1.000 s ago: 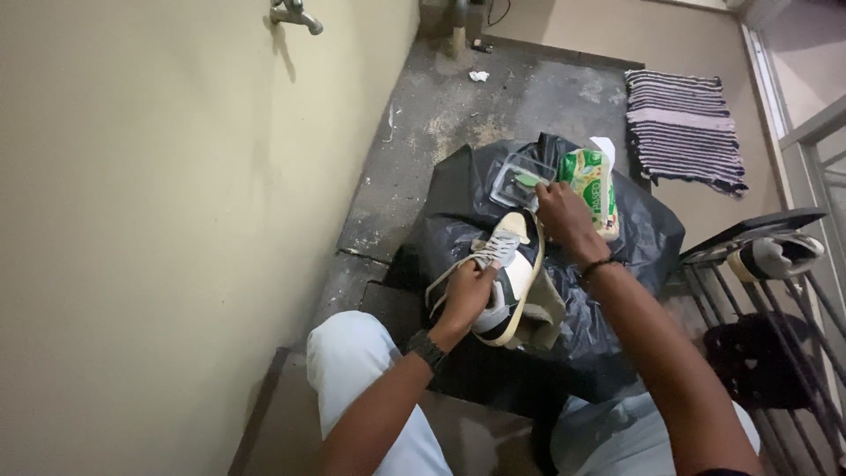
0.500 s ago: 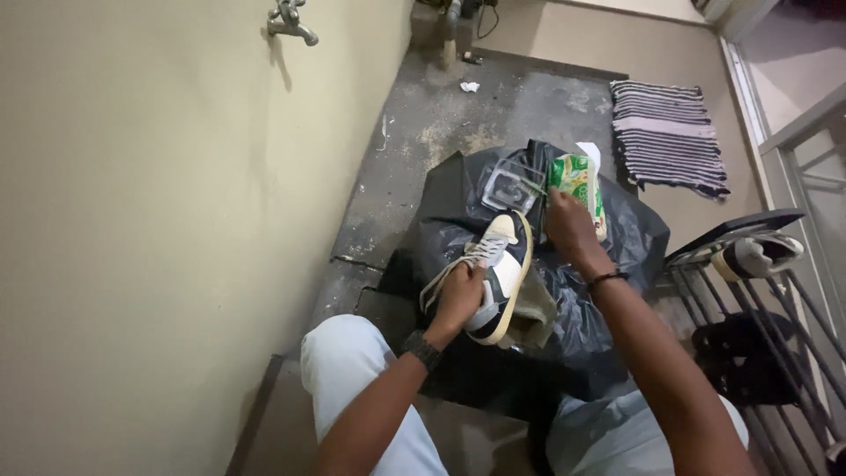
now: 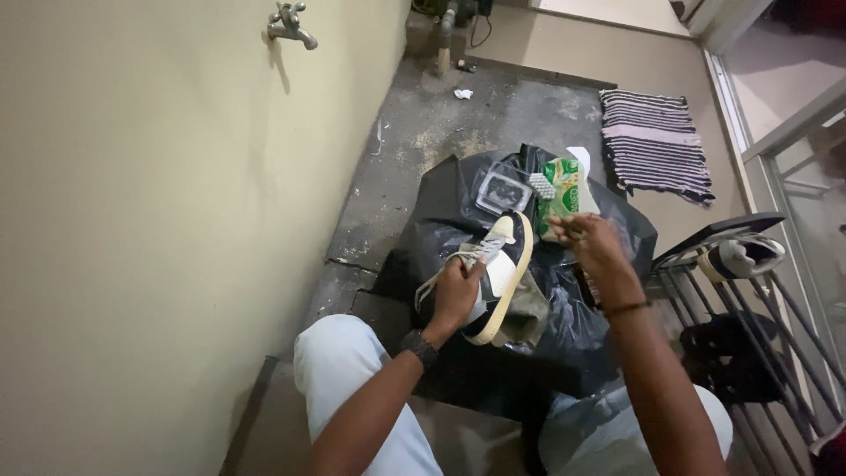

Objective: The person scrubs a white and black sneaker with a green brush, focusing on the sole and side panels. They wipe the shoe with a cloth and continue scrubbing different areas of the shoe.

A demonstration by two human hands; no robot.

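Note:
My left hand grips a black, white and cream sneaker by its laced upper, holding it tilted on its side over a black plastic bag. My right hand is raised just right of the shoe's toe and holds a small green-handled brush with white bristles pointing up. Behind the brush lies a green tissue pack. A clear plastic container sits on the bag beyond the toe. An olive cloth lies under the sneaker.
A cream wall with a metal tap runs along the left. A striped mat lies at the back right on the concrete floor. A metal shoe rack with a sneaker stands at the right. My knees are at the bottom.
My right hand has drawn back from the clear container toward me, lifting the brush out so its bristles now show above the tissue pack. The left hand keeps its hold on the sneaker.

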